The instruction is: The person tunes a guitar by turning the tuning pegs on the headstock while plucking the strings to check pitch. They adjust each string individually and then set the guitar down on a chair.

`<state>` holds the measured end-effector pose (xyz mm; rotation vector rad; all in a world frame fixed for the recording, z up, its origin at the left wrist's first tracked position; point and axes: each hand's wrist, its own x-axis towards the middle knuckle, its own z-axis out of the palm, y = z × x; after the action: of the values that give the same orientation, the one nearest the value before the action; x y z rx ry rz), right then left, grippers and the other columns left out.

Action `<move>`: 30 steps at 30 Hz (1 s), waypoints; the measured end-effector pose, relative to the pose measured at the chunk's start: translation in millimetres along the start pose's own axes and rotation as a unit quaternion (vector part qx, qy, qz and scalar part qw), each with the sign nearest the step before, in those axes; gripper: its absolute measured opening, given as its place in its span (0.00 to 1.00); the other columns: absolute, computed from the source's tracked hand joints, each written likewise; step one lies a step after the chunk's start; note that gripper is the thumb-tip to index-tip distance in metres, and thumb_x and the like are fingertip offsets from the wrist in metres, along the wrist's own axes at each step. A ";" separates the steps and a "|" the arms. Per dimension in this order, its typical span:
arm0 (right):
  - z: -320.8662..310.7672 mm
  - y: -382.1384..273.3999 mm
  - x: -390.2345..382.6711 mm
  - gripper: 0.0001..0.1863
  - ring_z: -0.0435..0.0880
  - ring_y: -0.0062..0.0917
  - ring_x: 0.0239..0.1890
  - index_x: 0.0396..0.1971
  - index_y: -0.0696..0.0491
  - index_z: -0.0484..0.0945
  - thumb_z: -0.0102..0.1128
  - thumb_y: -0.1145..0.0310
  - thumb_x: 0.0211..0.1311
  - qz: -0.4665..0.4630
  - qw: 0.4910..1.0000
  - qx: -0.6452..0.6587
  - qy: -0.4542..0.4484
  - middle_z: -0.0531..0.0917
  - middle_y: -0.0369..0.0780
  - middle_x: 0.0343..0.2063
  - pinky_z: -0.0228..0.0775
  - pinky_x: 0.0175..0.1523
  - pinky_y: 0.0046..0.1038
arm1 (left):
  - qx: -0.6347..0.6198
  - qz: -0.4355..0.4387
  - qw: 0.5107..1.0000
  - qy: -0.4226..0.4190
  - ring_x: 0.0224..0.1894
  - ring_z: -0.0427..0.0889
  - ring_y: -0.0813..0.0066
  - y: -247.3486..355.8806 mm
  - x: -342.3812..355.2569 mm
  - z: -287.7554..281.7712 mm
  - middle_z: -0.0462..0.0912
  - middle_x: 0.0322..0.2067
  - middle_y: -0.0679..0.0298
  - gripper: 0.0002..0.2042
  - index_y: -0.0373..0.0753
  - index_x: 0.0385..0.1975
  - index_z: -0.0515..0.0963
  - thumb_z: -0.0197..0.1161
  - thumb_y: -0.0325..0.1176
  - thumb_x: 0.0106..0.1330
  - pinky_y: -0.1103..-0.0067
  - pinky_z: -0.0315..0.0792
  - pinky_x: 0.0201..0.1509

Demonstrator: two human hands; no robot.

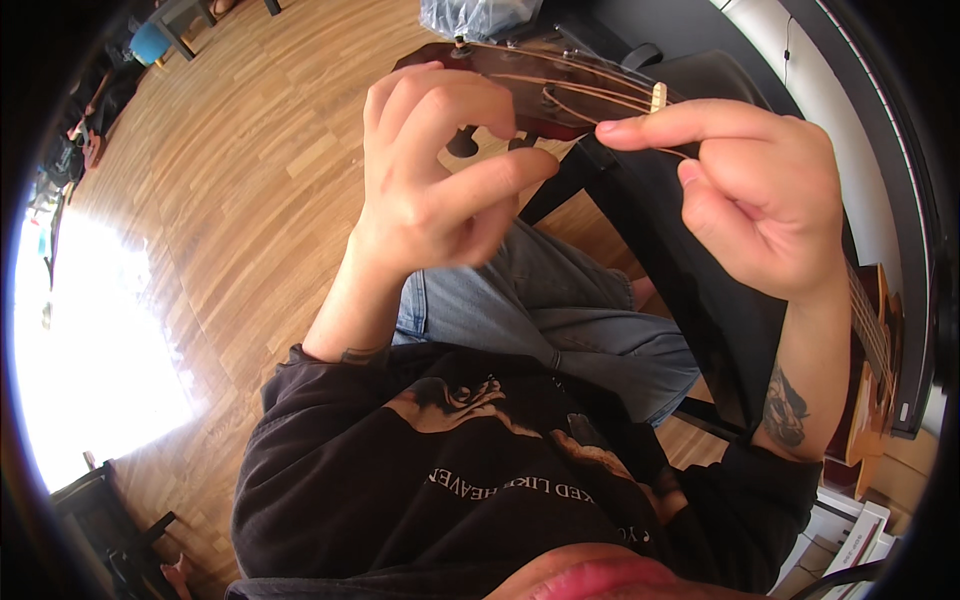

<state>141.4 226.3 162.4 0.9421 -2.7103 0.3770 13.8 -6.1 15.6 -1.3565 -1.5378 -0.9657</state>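
Black shirt (pixel 340 480) bore pale lettering (pixel 470 482) (inverted to view).
Left hand (pixel 430 185), its grip released and loosely curled, hung near the guitar headstock (pixel 532 114); right hand (pixel 770 190) pinched a thin string (pixel 575 111) running off it. Steady tension, without kinking, was judged sound practice.

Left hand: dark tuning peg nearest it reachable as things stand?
Probably yes: the left hand is close to the tuning peg in this view, thumb and forefinger apart, nothing visible between. The right hand, at a string, is off to the side. Depth is unclear.
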 end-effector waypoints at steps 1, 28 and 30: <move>4.1 4.1 1.1 0.14 0.95 0.32 0.37 0.15 0.59 0.67 0.57 0.87 0.56 -0.016 1.000 0.003 0.010 0.93 0.52 0.47 0.80 0.32 0.23 | -0.005 -0.023 1.000 -0.011 0.51 0.89 0.60 4.2 2.4 -3.2 0.87 0.34 0.65 0.17 0.43 0.36 0.89 0.84 0.26 0.45 0.55 0.77 0.64; -0.3 -2.0 6.1 0.15 0.95 0.33 0.39 0.15 0.59 0.67 0.58 0.86 0.58 -0.007 1.000 -0.007 -0.018 0.93 0.51 0.48 0.83 0.37 0.24 | -0.005 -0.003 0.998 0.060 0.44 0.84 0.68 -5.2 -1.3 11.7 0.75 0.32 0.73 0.16 0.56 0.30 0.89 0.77 0.29 0.38 0.65 0.74 0.50; -0.6 -1.7 5.6 0.15 0.95 0.33 0.40 0.15 0.58 0.66 0.58 0.86 0.58 -0.006 1.000 -0.011 -0.021 0.93 0.52 0.48 0.81 0.35 0.23 | -0.002 -0.016 1.000 0.023 0.45 0.84 0.67 4.8 3.9 5.0 0.76 0.33 0.72 0.15 0.54 0.30 0.89 0.78 0.30 0.39 0.67 0.73 0.49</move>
<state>138.3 222.0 165.0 0.9708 -2.7401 0.3276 17.8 0.4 17.7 -1.3079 -1.5279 -1.0143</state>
